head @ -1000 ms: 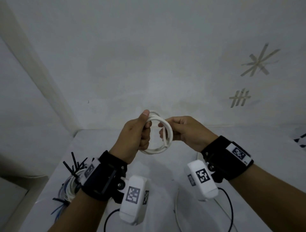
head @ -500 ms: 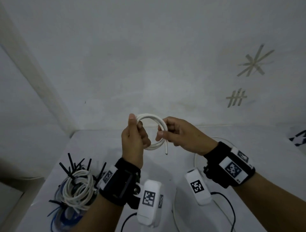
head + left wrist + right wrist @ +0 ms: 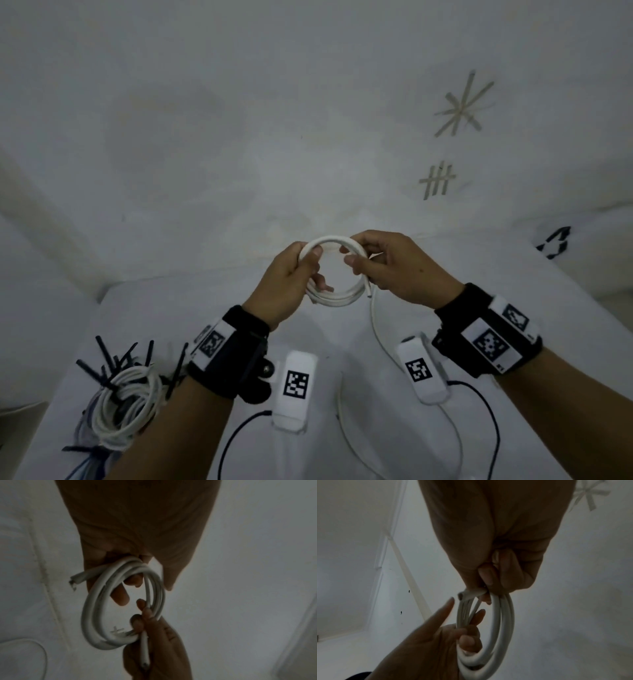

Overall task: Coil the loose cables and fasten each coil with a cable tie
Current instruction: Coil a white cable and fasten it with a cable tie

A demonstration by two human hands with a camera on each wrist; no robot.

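Plainly, the risk is spring-back: the white cable coil (image 3: 334, 270), held in the air above the table (image 3: 565, 308) between both hands, is stiff and untied, so a slackened pinch could let its loops spill open before a tie goes on; its free end (image 3: 368, 293) juts out by the right fingers. The left hand (image 3: 286, 279) curls its fingers round the coil's left side, thumb on top. The right hand (image 3: 397, 267) pinches the right side, palm turned down, wrists level.

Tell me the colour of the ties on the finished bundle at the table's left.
Black cable ties, sticking out of the white coils; head view shows it best.
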